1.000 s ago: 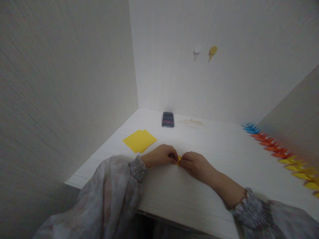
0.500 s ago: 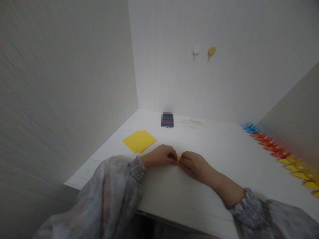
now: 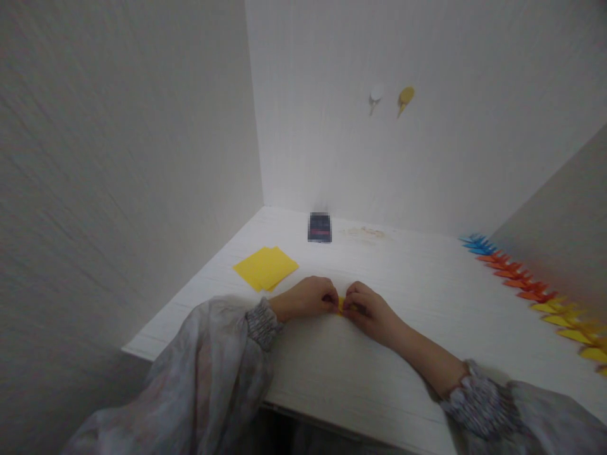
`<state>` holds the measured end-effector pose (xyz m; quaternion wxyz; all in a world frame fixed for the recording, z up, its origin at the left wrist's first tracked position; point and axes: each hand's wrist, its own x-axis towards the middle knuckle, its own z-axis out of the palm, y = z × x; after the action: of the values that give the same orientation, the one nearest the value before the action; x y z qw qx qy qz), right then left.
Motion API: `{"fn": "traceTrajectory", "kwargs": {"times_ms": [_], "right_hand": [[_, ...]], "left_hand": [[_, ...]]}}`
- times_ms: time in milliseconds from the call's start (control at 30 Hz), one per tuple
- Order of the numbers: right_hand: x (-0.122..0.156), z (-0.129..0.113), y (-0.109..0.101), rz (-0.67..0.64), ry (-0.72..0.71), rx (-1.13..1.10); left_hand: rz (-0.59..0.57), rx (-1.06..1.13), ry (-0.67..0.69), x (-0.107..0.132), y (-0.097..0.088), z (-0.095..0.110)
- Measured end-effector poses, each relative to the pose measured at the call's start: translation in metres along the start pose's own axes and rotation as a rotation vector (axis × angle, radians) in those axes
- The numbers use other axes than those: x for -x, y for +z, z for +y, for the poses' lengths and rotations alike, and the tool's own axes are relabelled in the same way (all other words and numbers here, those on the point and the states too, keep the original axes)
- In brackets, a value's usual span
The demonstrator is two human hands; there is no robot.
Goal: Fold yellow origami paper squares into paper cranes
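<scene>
Between my two hands, near the middle of the white table, is a small folded piece of yellow paper (image 3: 341, 306). My left hand (image 3: 309, 297) pinches its left side, fingers curled and closed. From the right, my right hand (image 3: 372, 311) grips the other side between thumb and bent fingers. Most of the paper is hidden by the fingers, so its folded shape cannot be made out. Flat yellow paper sheets (image 3: 265, 268) lie overlapping just beyond my left wrist.
Along the right edge runs a row of folded paper figures (image 3: 531, 287) in blue, orange, red and yellow. A dark blurred object (image 3: 319, 227) stands by the back wall. White (image 3: 375, 96) and yellow hooks (image 3: 406, 96) are on that wall. The table's front edge (image 3: 332, 431) is close to me.
My right hand's fingers have bent and lifted a little, opening a gap between index finger and thumb. Slightly more yellow paper shows. My left hand has hardly moved.
</scene>
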<state>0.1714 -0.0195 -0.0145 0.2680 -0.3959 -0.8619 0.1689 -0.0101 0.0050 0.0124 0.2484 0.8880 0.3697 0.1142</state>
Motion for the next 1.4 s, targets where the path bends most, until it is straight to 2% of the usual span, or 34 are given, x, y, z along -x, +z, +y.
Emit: {"fn": "traceTrajectory", "kwargs": {"times_ms": [200, 433, 733, 900, 1133, 1400], "right_hand": [[-0.004, 0.004, 0.004, -0.033, 0.078, 0.161], [-0.005, -0.006, 0.001, -0.129, 0.151, 0.354], [-0.004, 0.007, 0.001, -0.160, 0.141, 0.279], [-0.006, -0.002, 0.001, -0.183, 0.211, 0.388], [-0.005, -0.005, -0.002, -0.211, 0.185, 0.358], [-0.008, -0.014, -0.003, -0.197, 0.199, 0.447]], "left_hand": [[0.039, -0.042, 0.015, 0.000, 0.002, 0.001], [0.057, -0.035, 0.041, 0.002, 0.003, 0.000], [0.032, -0.099, 0.005, 0.000, 0.007, -0.002], [0.031, -0.131, -0.021, 0.001, 0.008, -0.001], [0.038, -0.153, -0.033, 0.003, 0.008, 0.001], [0.055, -0.173, -0.026, 0.000, 0.008, 0.002]]}}
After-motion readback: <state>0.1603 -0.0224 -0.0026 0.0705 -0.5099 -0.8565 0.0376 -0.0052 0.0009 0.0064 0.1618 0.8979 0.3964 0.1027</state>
